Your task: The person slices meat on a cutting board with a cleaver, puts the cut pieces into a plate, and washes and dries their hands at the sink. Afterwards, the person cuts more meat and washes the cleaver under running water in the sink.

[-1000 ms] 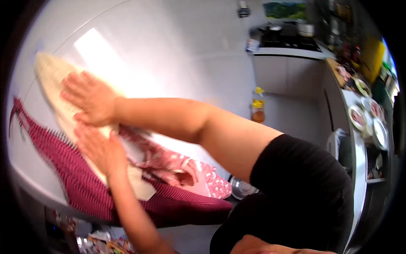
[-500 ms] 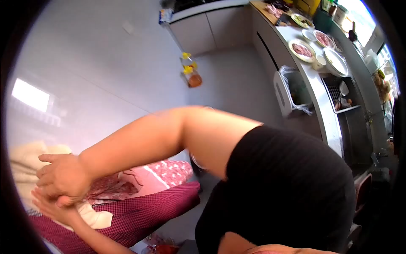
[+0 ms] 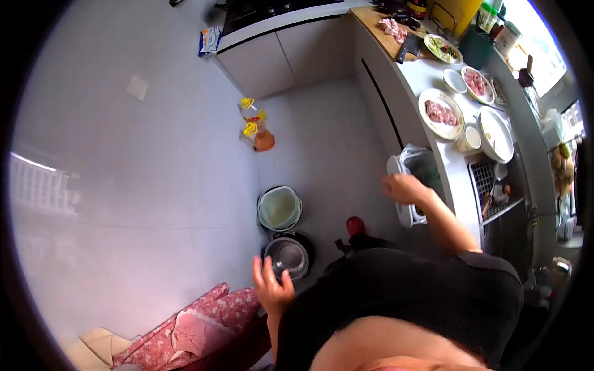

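Observation:
My left hand [image 3: 272, 289] is open with its fingers spread, holding nothing. In view it lies in front of a metal pot [image 3: 288, 255], which stands low beside a round bucket [image 3: 279, 209] with a pale inside. My right hand [image 3: 404, 189] hangs over the near side of a white waste bin [image 3: 405, 215] lined with a clear bag. Its fingers bend down out of sight, so whether they touch the bin or hold anything is hidden. Pink floral cloth [image 3: 213, 312] and cream cloth [image 3: 96, 349] hang at the lower left.
Along the right counter [image 3: 411, 74] are a plate of raw meat [image 3: 441, 114], a white cup [image 3: 470, 139], a large white bowl [image 3: 495, 136] and a cleaver [image 3: 409, 47] on a chopping board [image 3: 371, 28]. A sink [image 3: 507, 241] lies nearer. Oil bottles [image 3: 258, 133] stand on the floor.
Both hands have left the cloths at the lower left, where they were together. My right hand has swung across to the bin, and the view has turned, showing the pot and bucket.

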The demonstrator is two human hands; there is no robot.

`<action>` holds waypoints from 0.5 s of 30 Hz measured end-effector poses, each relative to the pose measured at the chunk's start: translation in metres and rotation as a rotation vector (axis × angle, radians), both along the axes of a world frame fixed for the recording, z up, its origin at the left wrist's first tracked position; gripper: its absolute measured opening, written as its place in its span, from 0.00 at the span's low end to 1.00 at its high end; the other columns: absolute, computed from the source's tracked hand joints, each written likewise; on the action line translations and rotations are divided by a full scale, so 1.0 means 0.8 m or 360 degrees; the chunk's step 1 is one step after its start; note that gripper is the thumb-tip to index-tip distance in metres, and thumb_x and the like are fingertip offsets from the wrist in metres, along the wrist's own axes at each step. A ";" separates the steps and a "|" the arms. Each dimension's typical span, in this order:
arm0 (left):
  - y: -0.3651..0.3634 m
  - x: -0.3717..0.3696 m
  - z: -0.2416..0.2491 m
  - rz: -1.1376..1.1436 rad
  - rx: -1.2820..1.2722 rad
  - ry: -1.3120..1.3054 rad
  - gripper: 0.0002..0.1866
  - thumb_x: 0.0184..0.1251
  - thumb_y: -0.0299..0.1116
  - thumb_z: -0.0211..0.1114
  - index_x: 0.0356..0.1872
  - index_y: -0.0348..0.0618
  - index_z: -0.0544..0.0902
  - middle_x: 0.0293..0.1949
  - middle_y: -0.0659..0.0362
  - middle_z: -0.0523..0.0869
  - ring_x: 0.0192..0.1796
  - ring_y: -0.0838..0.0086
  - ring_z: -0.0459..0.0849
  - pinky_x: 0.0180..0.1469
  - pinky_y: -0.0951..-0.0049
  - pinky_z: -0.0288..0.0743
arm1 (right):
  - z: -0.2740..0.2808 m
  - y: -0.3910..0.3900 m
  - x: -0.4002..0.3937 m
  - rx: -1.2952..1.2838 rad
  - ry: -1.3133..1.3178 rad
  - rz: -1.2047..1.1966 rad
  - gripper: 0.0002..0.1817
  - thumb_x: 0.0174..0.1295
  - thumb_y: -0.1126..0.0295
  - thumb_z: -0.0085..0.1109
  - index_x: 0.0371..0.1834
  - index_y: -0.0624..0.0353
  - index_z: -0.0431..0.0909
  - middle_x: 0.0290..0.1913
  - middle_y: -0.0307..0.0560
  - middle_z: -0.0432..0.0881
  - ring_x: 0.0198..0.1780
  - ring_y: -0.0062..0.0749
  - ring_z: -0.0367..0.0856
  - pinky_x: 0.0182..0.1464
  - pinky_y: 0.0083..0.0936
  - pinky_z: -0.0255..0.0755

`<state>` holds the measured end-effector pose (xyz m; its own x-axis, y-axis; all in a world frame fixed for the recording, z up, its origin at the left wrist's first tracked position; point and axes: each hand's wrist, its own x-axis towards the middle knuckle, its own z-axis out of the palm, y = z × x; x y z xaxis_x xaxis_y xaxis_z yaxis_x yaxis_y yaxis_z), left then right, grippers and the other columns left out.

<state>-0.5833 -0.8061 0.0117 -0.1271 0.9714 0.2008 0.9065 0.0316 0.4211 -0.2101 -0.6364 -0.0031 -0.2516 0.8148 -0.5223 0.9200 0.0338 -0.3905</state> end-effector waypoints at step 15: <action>0.323 0.083 0.006 -0.0851 -0.0506 0.0110 0.22 0.56 0.39 0.66 0.50 0.39 0.77 0.59 0.51 0.71 0.56 0.53 0.74 0.57 0.58 0.70 | -0.047 0.138 0.067 0.0126 0.0131 -0.0097 0.23 0.57 0.57 0.56 0.51 0.60 0.75 0.47 0.56 0.80 0.48 0.50 0.78 0.49 0.39 0.73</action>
<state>-0.5168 -0.5478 0.0161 0.3961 0.9105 -0.1184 0.8564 -0.3199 0.4054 -0.1563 -0.5259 -0.0411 -0.2393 0.8677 -0.4356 0.8863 0.0121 -0.4629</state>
